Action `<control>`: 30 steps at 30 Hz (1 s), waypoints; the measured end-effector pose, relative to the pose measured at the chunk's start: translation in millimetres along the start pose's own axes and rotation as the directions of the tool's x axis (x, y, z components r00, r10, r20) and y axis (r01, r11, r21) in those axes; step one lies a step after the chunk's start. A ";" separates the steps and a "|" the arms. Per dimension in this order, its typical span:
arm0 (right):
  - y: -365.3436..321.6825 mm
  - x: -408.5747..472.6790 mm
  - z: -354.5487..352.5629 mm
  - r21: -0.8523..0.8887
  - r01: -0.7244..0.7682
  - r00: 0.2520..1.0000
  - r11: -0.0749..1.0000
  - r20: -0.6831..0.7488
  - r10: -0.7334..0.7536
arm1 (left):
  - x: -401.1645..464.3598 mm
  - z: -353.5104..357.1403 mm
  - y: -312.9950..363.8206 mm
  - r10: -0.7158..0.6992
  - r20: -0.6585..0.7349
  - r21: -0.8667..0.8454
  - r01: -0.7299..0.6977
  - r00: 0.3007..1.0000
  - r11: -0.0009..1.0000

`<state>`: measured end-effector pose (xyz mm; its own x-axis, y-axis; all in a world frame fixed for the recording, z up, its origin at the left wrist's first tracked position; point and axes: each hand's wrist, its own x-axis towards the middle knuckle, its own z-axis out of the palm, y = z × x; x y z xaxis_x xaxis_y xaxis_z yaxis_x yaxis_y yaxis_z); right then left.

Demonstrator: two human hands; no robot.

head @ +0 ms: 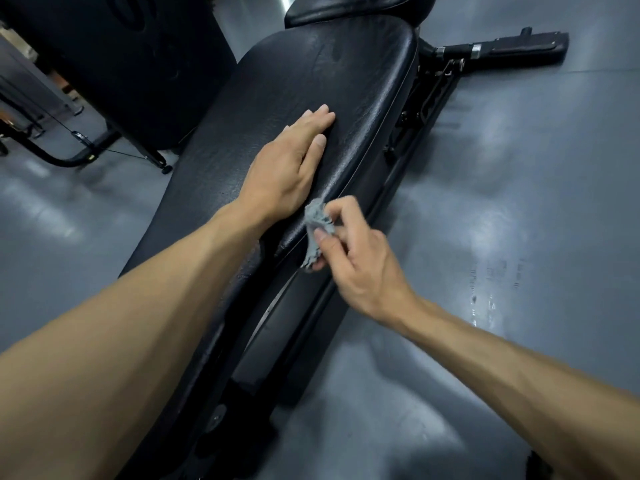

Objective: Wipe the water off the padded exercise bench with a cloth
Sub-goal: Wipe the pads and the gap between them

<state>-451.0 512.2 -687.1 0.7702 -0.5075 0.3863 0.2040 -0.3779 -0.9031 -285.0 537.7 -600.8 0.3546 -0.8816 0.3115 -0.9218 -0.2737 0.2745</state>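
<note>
A long black padded exercise bench (311, 84) runs from the bottom left up to the top middle of the head view. My left hand (291, 168) lies flat on its top, fingers straight and pointing up the pad. My right hand (353, 258) grips a small crumpled grey cloth (317, 223), held against the bench's right side edge just below my left hand. Part of the cloth is hidden inside my fingers. I cannot make out water drops on the dark pad.
A second black pad (356, 8) sits beyond the bench's far end. The bench's frame and a black foot bar (502, 50) stick out to the right. Another dark machine (114, 64) stands at the left. Glossy grey floor (519, 202) with wet marks lies on the right.
</note>
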 end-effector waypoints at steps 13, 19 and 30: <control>-7.1 -22.7 43.4 -0.099 0.107 0.989 0.989 0.116 -0.095 | -151.2 -29.3 -43.4 -0.145 -0.027 -0.005 0.145 0.989 0.989; -0.7 -1.4 15.5 -0.145 0.066 0.989 0.987 -0.120 -0.084 | -154.3 -24.3 -44.1 -0.195 -0.099 -0.063 0.189 0.976 0.980; -6.7 -15.9 30.2 -0.310 0.311 0.944 0.898 0.207 -0.256 | -155.0 -23.2 -42.7 -0.213 -0.099 -0.063 0.208 0.972 0.976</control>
<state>-446.3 546.2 -692.9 0.8000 -0.2225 0.5572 0.2359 -0.7373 -0.6331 -296.9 695.0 -639.8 0.5567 -0.7607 0.3339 -0.8163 -0.4264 0.3897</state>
